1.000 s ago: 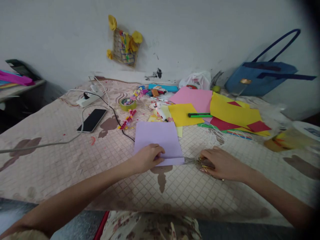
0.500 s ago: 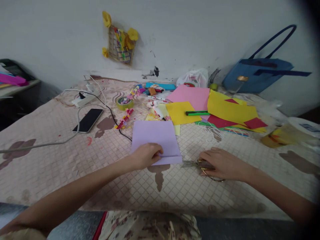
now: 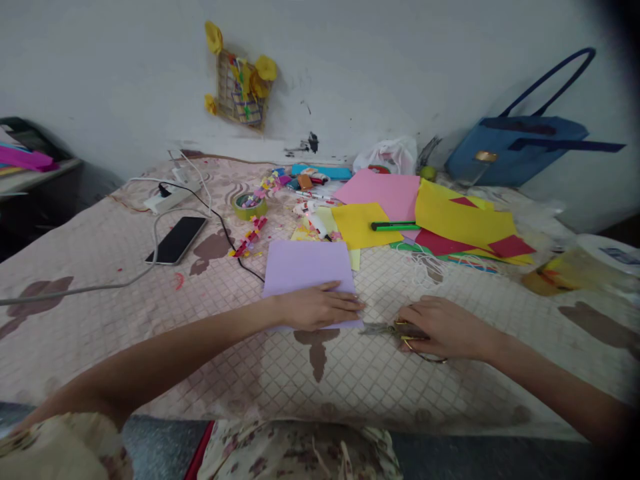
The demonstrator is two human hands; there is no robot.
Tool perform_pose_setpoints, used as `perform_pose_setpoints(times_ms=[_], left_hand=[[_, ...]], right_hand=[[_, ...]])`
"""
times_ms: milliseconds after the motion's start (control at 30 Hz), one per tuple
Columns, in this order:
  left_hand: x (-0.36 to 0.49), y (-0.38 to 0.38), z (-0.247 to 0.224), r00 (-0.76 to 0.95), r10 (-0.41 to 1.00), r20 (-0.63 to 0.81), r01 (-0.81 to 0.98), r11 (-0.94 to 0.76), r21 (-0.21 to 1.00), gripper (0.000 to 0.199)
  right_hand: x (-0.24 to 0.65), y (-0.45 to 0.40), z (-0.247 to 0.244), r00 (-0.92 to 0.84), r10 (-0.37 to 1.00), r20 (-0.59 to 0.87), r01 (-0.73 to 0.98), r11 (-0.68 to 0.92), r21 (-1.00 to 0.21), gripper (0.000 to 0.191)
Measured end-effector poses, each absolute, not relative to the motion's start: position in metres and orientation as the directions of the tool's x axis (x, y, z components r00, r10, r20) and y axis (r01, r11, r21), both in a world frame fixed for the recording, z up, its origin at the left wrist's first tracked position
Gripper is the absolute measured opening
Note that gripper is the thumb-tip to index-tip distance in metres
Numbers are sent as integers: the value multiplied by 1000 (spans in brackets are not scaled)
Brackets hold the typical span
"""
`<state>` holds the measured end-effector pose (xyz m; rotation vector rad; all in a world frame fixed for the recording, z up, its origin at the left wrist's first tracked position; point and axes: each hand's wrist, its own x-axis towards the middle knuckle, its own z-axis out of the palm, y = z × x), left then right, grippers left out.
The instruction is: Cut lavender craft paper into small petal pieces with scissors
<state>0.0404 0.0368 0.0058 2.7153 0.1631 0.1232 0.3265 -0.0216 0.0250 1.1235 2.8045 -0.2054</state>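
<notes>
A light purple sheet of paper (image 3: 307,267) lies on the patterned tablecloth in front of me. My left hand (image 3: 320,307) rests flat on its near part, fingers stretched toward the right edge and covering much of the folded strip there. To the right, my right hand (image 3: 443,327) is closed on a pair of scissors (image 3: 383,329). Their blades point left, and the tips are close to the paper's near right corner. The scissors' gold-coloured handles are partly hidden under my fingers.
Behind the purple sheet are a white glue gun (image 3: 316,221), yellow paper (image 3: 360,223) and a green cutter (image 3: 395,227). White string (image 3: 425,263) lies farther right. A phone (image 3: 177,240), cables and green tape (image 3: 249,208) are on the left; a plastic tub (image 3: 590,267) stands right.
My left hand has slid right along the near edge of the paper, and its curled fingers have straightened flat. My right hand and the scissors have hardly moved.
</notes>
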Motion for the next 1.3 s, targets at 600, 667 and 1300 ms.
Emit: perform_pose_setpoints(times_ms=[600,667,1300], left_hand=[[42,41,3,981,159,107,85,-861,501,50],[43,41,3,979,180,91,108,-848,519,49],[42,45,-3,987,115,112,53,-891,451,51]], right_hand=[[335,-20,19,-754,645,-119,647,762,34,28],[336,-20,18,-764,637,-97,637,770,37,31],[343,-15,16,-783,605,-147,579,795,182,28]])
